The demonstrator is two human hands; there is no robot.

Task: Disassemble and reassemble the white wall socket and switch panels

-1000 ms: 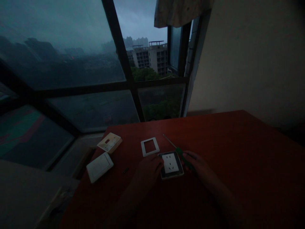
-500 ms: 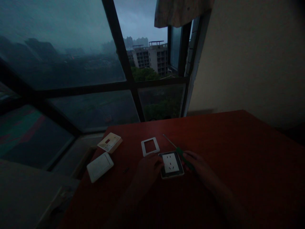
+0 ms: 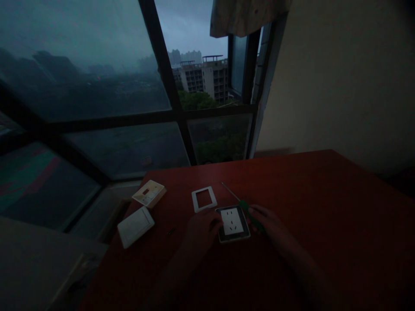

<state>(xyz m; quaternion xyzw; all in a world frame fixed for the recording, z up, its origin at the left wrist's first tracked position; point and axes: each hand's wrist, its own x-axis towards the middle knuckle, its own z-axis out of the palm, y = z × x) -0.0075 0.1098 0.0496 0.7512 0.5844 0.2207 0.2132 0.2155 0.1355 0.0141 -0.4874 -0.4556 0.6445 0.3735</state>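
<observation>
A wall socket (image 3: 234,221) with a white slotted centre and dark surround lies flat on the table. My left hand (image 3: 201,227) is at its left side, with curled fingers closed on that edge; the fingertips are dim. In my right hand (image 3: 266,221) is a screwdriver (image 3: 244,204), its green handle wrapped by the fingers. The thin shaft points away and to the left, beyond the socket's upper right corner. Just past my left hand lies a white cover frame (image 3: 195,201) with a square opening.
On the left of the reddish-brown table (image 3: 301,185) sit a cream back box (image 3: 151,193) and a white switch panel (image 3: 136,226). A small dark piece (image 3: 170,231), perhaps a screw, lies between them and my left hand. Windows stand behind the table, a wall to the right.
</observation>
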